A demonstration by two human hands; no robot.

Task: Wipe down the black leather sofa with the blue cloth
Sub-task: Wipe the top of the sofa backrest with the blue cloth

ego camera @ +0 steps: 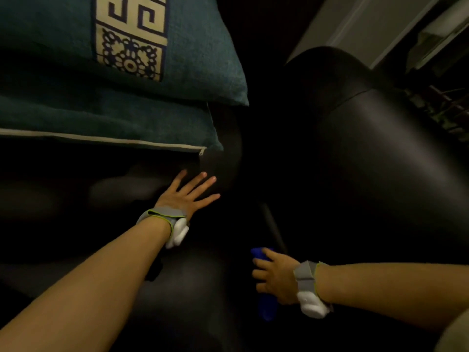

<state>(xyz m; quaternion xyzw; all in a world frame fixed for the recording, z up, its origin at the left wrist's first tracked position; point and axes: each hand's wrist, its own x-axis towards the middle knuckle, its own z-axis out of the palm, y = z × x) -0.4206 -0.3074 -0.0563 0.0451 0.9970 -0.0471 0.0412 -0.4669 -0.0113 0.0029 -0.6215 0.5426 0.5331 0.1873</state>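
The black leather sofa (pixel 375 158) fills the dim view, its rounded armrest on the right and the seat below. My left hand (pixel 186 195) lies flat with fingers spread on the seat, just under the cushions. My right hand (pixel 275 278) grips the blue cloth (pixel 266 304) bunched in its fingers and holds it against the seat near the armrest. Most of the cloth is hidden under the hand; blue shows above and below the fingers.
Two teal cushions (pixel 198 62) are stacked at the upper left, the top one with a cream patterned band (pixel 130 34). A pale wall or door frame (pixel 380 24) stands beyond the armrest at the top right.
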